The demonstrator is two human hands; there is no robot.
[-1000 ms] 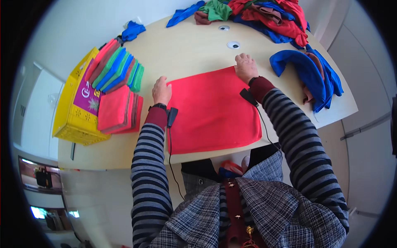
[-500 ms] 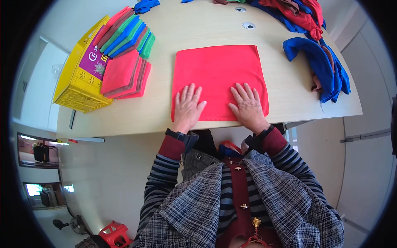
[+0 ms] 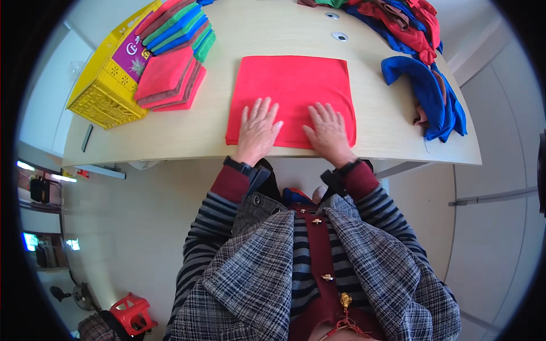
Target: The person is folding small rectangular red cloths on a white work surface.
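head view, looking straight down over a pale wooden table that fills the upper half of the frame. a red cloth lies spread flat in the upper centre, its near edge close to the table's front edge. the left hand lies palm down on the lower left part of the cloth, fingers spread wide, holding nothing. the right hand lies the same way on the lower right part, fingers wide and flat. both palms press on the fabric, which looks like a way to keep it smooth and pinned against the table. striped sleeves with dark red cuffs run down from the wrists to the lower centre.

at the upper left, a small stack of folded red and pink cloths sits just beside a yellow plastic crate, with a row of folded cloths in green, blue and pink touching it above. along the upper right, a loose heap of unfolded cloths in red, blue and green trails down into a blue cloth pile near the table's right edge, well apart from the hands.
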